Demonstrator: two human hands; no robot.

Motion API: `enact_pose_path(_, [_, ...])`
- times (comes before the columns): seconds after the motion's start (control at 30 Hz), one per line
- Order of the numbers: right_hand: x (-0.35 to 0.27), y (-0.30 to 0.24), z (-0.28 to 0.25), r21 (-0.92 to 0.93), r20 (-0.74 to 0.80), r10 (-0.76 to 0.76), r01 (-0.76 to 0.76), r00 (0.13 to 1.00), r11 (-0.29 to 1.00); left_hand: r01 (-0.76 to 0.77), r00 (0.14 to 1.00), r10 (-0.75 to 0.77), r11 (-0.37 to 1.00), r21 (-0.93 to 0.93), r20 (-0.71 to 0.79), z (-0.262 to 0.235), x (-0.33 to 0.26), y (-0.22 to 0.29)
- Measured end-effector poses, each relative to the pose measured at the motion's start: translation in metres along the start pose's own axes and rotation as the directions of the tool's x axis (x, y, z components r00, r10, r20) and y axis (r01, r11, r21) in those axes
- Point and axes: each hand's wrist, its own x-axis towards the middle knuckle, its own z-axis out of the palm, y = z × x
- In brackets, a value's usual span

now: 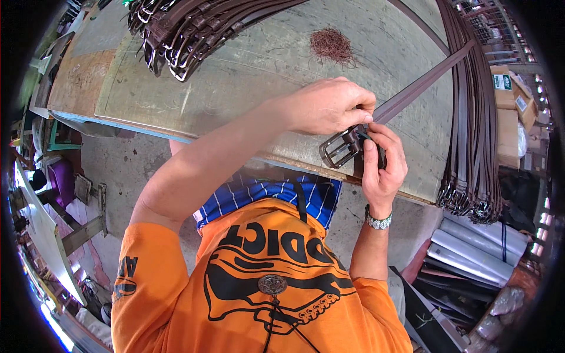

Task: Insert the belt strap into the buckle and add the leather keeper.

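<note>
A dark brown belt [412, 89] runs in from the far right of the table, and its metal buckle [336, 150] sticks out near the table's front edge. My left hand [334, 105] reaches across from the left, fingers pinched together at the strap just behind the buckle; whether a small part is between the fingertips is hidden. From below, my right hand [385, 162] grips the belt's buckle end between thumb and fingers. The short folded end beneath is partly covered by this hand.
A pile of belts with buckles [176, 41] lies at the far left of the table [235, 76]. Reddish-brown thin scraps [331, 46] form a small heap. More belts [471, 129] hang over the right edge. Cardboard boxes [509, 117] and silvery rolls [471, 256] stand beyond.
</note>
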Motion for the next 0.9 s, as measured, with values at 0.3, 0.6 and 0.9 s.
enact_pose_path(0.3, [0.001,-0.002,0.000,-0.014,0.007,-0.001,0.001,1.000,1.000,-0.100,0.992,0.102,0.994,0.034,-0.069,0.004,0.000,-0.005])
enact_pose_path(0.6, [0.001,-0.001,0.001,-0.015,0.006,-0.007,0.007,1.000,1.000,-0.074,0.996,0.075,0.997,0.026,-0.047,0.002,0.000,-0.004])
enact_pose_path(0.9, [-0.009,0.006,-0.005,0.153,-0.066,0.101,-0.090,0.993,0.984,-0.071,0.996,0.069,0.997,-0.028,-0.052,0.006,0.002,-0.004])
